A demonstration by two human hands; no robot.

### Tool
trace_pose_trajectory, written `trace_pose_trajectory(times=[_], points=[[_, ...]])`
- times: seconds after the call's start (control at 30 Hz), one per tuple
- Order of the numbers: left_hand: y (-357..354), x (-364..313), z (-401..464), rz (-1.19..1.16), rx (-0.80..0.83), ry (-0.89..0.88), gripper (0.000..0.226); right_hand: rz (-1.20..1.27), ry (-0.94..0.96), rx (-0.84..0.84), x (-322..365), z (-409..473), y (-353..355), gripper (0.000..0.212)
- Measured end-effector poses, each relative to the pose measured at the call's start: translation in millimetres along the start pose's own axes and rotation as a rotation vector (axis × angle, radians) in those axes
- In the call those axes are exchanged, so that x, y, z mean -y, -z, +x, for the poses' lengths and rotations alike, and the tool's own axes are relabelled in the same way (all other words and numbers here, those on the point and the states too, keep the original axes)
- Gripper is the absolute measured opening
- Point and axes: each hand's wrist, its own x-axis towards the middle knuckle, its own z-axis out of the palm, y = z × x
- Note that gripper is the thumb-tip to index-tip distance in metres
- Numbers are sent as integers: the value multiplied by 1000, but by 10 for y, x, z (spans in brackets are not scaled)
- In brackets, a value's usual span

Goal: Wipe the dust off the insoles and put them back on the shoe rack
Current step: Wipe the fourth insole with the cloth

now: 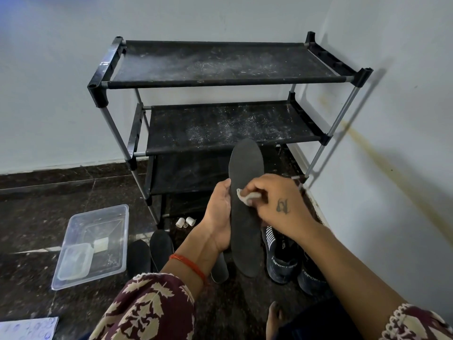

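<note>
A dark insole (245, 192) stands upright in front of the dusty black shoe rack (220, 82), its left edge held in the grip of the left hand (219, 217). The right hand (274, 204) pinches a small white cloth (246, 196) against its face. Other insoles (149, 253) lie on the floor (36, 217) beside a clear plastic container (98, 241) and dark sneakers (279, 256).

Soft, dim indoor light, perhaps from the upper left, since the shoe rack (228, 77) throws a faint shadow onto the right wall (404, 119). Straight edges bow near the corners. A blue flare tints the top-left corner. Focus is mostly sharp.
</note>
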Motion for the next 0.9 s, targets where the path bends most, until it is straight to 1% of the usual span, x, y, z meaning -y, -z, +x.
trace_pose_trajectory(times=[0.07, 0.13, 0.23, 0.33, 0.4, 0.47, 0.53, 0.6, 0.67, 0.7, 0.77, 0.9], points=[[10, -9, -5, 8, -30, 2, 48, 53, -26, 69, 36, -15, -53, 14], [7, -30, -14, 2, -59, 10, 53, 175, -51, 139, 84, -21, -21, 18], [19, -42, 0, 26, -119, 3, 61, 288, 6, 295, 145, -38, 77, 19], [-2, -31, -14, 57, -146, 19, 63, 285, 26, 441, 168, -63, 160, 13], [0, -19, -15, 56, -138, 28, 64, 201, 23, 491, 148, -67, 190, 14], [8, -19, -8, 59, -132, 23, 63, 58, 34, 455, 110, -60, 189, 20], [2, -21, -5, 42, -106, 12, 61, -75, 27, 309, 55, -39, 176, 19], [-13, -18, -10, 20, -66, 11, 59, -99, -22, 122, 7, -14, 155, 15], [-18, -4, -7, 18, -46, 7, 56, -74, -49, 24, 8, 2, 103, 12], [-17, 1, -6, 22, -46, 5, 54, -56, -48, 17, 21, 6, 68, 12], [-2, -3, -6, 22, -54, 11, 50, 43, -55, 59, 62, 3, 3, 14], [39, -57, -6, 57, -116, 19, 46, 253, -34, 213, 127, -10, 21, 22]])
